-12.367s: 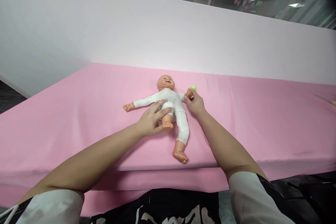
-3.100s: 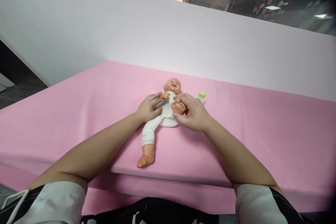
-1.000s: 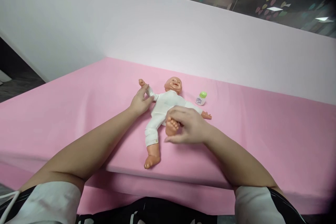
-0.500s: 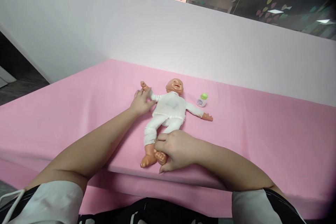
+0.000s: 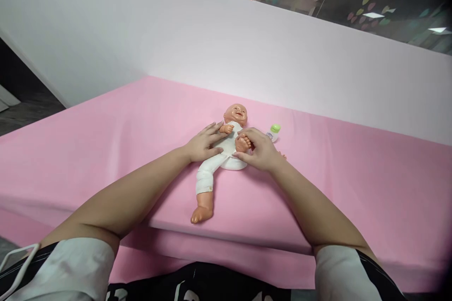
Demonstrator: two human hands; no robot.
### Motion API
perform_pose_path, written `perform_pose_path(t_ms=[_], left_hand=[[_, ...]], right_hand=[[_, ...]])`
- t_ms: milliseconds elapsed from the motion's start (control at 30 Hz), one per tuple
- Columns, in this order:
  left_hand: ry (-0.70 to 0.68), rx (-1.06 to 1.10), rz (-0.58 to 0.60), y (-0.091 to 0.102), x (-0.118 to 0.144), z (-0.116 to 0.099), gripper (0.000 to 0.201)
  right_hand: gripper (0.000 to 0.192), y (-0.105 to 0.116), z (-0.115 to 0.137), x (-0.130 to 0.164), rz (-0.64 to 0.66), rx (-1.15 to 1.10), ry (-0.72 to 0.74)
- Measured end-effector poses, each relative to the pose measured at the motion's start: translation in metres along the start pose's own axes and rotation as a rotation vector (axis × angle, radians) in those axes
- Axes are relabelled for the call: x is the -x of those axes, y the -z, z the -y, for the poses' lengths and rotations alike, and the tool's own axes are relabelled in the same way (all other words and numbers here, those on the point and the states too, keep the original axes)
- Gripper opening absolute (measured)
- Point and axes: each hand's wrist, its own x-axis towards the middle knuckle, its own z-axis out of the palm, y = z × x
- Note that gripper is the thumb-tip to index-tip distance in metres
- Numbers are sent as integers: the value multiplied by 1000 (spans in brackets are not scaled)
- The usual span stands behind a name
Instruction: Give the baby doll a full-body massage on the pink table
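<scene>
A baby doll (image 5: 231,143) in white cloth lies on its back on the pink padded surface, its head toward the wall. My left hand (image 5: 205,143) holds one of its arms folded across the chest, with the fingers stretched over the sleeve; the doll's small hand shows beyond my fingertips. Between the thumb and fingers of my right hand (image 5: 263,150) is the doll's foot (image 5: 243,143), with the leg raised to the belly, sole facing me. The doll's other leg (image 5: 205,188) lies straight toward me. Its other arm is mostly hidden behind my right hand.
A small white bottle with a green cap (image 5: 273,131) stands just beyond my right hand. A white wall (image 5: 282,56) rises behind the pink padded surface (image 5: 141,117). The surface's front edge runs close to my body.
The doll's arm under my left hand has come inward from the side onto the chest. My right hand has lifted the foot up from near the front edge to the belly.
</scene>
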Motion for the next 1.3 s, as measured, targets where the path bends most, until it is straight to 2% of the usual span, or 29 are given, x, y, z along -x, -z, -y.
perform_pose_path(t_ms=[100,167,267,367,433,500,567,633,733,833,933,1033,1100,1167,1300], left_hand=[[23,14,-2,-1,1,-1,79],[65,41,-41,-3,2,-1,80],[135,93,-177,-6,2,2,80],[256,137,-327,-6,3,11,81],[386,159,-406,-5,4,20,83],[541,187,-454,-4,4,30,83],[695,220,-461,-4,3,40,82],[794,241,-445,-3,2,48,80],[812,234,-426,-3,1,52,80],[794,235,-421,-3,1,50,81],[715,266,-453,-3,1,45,80],[514,252,-479,-3,2,35,82],[353,216,-438,-3,2,25,83],[223,190,-342,-2,3,12,84],[119,154,-143,-2,3,-9,81]], right_hand=[[45,-14,-18,3,39,-61,0],[46,-17,-18,4,54,-70,15],[44,-12,-3,3,53,-41,43],[44,-2,27,2,103,-10,45],[44,2,51,3,223,22,32],[48,2,73,7,402,45,56],[52,-4,92,12,579,70,112],[52,-15,104,17,738,111,134],[51,-34,111,24,907,190,112],[53,-48,110,26,958,231,105],[54,-49,108,26,930,231,127],[50,-42,105,25,812,188,163],[46,-33,102,23,667,106,167],[42,-22,96,18,481,5,136],[33,-5,71,6,124,-61,47]])
